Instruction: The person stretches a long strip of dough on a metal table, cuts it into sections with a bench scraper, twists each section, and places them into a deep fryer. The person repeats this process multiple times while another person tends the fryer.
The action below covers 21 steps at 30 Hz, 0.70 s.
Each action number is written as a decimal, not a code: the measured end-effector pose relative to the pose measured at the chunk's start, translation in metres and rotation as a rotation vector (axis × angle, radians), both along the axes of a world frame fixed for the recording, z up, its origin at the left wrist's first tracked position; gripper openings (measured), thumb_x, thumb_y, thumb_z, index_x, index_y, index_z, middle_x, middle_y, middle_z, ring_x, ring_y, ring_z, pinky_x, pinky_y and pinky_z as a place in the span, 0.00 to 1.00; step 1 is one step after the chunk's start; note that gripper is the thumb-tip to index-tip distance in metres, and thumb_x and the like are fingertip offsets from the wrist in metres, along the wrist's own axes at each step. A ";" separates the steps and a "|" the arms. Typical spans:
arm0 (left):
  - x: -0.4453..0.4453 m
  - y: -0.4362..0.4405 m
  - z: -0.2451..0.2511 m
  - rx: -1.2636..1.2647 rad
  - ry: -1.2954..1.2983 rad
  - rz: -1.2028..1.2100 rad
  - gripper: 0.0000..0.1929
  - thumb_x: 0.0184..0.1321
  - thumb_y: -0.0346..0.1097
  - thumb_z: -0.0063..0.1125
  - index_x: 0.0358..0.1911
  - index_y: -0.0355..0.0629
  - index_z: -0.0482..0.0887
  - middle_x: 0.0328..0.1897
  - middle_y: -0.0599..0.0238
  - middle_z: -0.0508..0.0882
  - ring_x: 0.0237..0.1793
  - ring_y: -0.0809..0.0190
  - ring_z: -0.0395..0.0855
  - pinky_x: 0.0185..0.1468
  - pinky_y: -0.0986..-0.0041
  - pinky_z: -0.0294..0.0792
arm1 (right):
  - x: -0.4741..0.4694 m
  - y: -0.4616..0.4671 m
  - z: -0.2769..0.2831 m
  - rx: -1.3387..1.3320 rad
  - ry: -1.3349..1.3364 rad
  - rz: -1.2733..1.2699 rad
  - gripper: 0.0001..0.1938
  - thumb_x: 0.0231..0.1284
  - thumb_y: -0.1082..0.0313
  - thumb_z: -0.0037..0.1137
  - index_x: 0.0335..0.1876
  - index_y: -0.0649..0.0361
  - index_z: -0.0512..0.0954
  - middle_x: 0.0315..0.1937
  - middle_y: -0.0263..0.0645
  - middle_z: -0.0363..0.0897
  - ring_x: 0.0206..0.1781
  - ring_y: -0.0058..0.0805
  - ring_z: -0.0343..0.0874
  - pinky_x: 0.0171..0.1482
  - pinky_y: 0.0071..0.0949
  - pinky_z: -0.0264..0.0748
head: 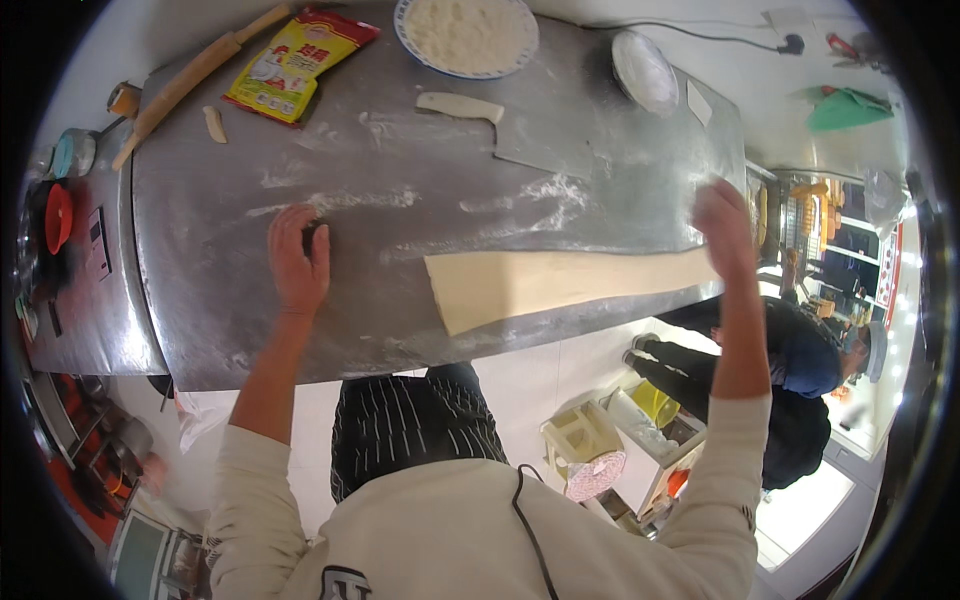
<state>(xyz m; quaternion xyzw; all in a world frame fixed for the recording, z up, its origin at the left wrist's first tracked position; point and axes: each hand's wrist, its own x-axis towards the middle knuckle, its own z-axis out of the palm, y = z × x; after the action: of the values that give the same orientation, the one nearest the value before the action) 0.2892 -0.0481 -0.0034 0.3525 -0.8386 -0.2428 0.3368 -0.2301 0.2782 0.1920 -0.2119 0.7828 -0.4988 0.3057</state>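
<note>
A long flat sheet of dough [562,281] lies along the near side of the metal worktable, wide at its left end and narrowing to the right. My left hand [298,255] is over the tabletop left of the dough, apart from it. Its thumb stands away from the fingers, and I see nothing held. Blurred, my right hand [724,225] is at the dough's narrow right end, fingers curled; whether it grips anything is unclear. The wrist hides part of that end. Beyond the dough, a cleaver [465,107] with a pale handle lies flat.
White flour streaks mark the metal worktable [360,300]. Toward the back are a wooden rolling pin [184,82], a yellow-red packet [296,64], a bowl of flour [466,34] and a plastic-covered bowl [645,71]. A dough scrap [214,124] lies left. Another person [802,375] bends at the right.
</note>
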 end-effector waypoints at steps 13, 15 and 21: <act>-0.005 0.058 0.009 0.186 -0.106 0.135 0.12 0.74 0.39 0.54 0.49 0.36 0.83 0.51 0.53 0.84 0.57 0.50 0.80 0.61 0.63 0.70 | 0.053 0.282 -0.160 0.362 0.700 -0.048 0.05 0.71 0.69 0.54 0.45 0.60 0.79 0.41 0.37 0.80 0.45 0.26 0.79 0.47 0.29 0.77; -0.001 0.085 0.012 0.316 -0.127 0.165 0.13 0.75 0.40 0.53 0.49 0.36 0.83 0.50 0.54 0.84 0.55 0.54 0.81 0.58 0.66 0.71 | -0.004 0.319 -0.121 -0.361 0.028 -0.466 0.04 0.68 0.74 0.54 0.36 0.59 0.79 0.33 0.35 0.79 0.36 0.26 0.79 0.39 0.27 0.75; -0.003 0.155 0.025 0.592 -0.108 0.199 0.16 0.76 0.43 0.52 0.48 0.35 0.83 0.42 0.62 0.88 0.42 0.65 0.83 0.48 0.72 0.73 | -0.013 0.413 -0.018 0.818 1.067 -0.477 0.10 0.68 0.70 0.57 0.50 0.64 0.83 0.46 0.46 0.85 0.46 0.41 0.84 0.47 0.36 0.81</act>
<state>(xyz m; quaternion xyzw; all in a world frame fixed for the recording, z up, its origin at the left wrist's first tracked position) 0.2864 0.1070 0.0218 0.5278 -0.7098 -0.4230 0.1966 -0.2431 0.6915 0.1738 -0.1182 0.9752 -0.0466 -0.1814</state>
